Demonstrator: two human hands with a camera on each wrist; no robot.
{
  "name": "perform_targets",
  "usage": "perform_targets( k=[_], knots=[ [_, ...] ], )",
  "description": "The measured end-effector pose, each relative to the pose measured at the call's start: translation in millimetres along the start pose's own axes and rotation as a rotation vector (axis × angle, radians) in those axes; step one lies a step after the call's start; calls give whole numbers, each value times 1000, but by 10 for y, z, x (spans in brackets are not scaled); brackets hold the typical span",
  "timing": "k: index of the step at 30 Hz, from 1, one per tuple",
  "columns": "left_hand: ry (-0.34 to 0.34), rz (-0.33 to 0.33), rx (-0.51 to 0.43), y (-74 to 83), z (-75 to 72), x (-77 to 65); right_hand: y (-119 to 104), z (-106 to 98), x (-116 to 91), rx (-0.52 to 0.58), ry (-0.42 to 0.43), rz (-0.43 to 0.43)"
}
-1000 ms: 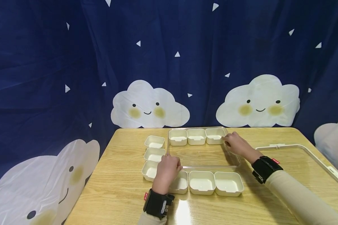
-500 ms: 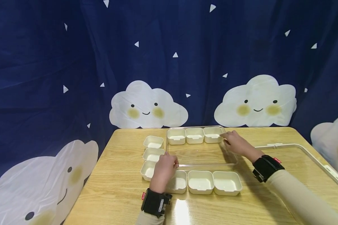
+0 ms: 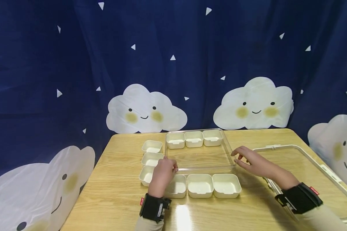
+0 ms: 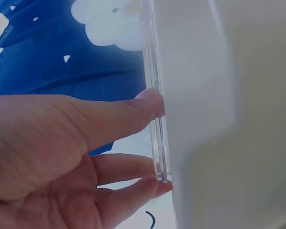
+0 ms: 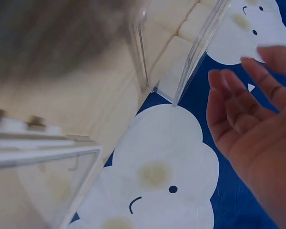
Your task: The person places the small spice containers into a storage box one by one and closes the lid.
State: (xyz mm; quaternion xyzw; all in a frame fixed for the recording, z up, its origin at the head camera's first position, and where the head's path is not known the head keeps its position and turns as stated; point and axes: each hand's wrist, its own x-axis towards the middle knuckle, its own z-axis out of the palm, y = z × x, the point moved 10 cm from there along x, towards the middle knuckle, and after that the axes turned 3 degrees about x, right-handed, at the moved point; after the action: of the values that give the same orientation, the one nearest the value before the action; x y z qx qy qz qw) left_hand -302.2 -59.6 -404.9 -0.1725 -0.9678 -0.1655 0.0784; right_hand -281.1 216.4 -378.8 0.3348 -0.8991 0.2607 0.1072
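A clear plastic box (image 3: pixel 202 156) lies on the table, with three cream bins (image 3: pixel 194 140) in a row along its far side. My left hand (image 3: pixel 163 173) is at its near left corner. In the left wrist view, thumb and fingers pinch the clear rim (image 4: pixel 158 143), right beside a cream bin (image 4: pixel 205 95). Just off the box's right wall, my right hand (image 3: pixel 253 162) hangs with fingers loosely bent and nothing in them; the right wrist view shows the same bare right hand (image 5: pixel 252 112).
Three more bins (image 3: pixel 200 186) line up in front of the box, one partly behind my left hand. Three others (image 3: pixel 152 147) form a column on its left. A clear lid with a white frame (image 3: pixel 313 163) lies at the right, under my right forearm.
My right hand has left the far right bin, drawing back toward me and to the right, its fingers loosening. My left hand stays at the box corner. The head view has turned slightly right.
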Motion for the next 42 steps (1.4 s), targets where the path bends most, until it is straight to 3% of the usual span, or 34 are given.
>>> perform_targets(
  k=[6, 12, 20, 26, 42],
  knots=[
    [-1, 0, 3, -20, -2, 9, -201, 160, -250, 98, -25, -41],
    [-19, 0, 10, -8, 43, 6, -285, 344, -442, 72, -63, -62],
    [-33, -1, -12, -16, 101, -34, -303, 398, -494, 22, -47, -52],
    [-15, 9, -3, -3, 53, -13, -276, 353, -484, -2, -5, -74],
    [-26, 10, -27, -26, 37, -5, -218, 360, -489, 18, 7, -47]
  ],
)
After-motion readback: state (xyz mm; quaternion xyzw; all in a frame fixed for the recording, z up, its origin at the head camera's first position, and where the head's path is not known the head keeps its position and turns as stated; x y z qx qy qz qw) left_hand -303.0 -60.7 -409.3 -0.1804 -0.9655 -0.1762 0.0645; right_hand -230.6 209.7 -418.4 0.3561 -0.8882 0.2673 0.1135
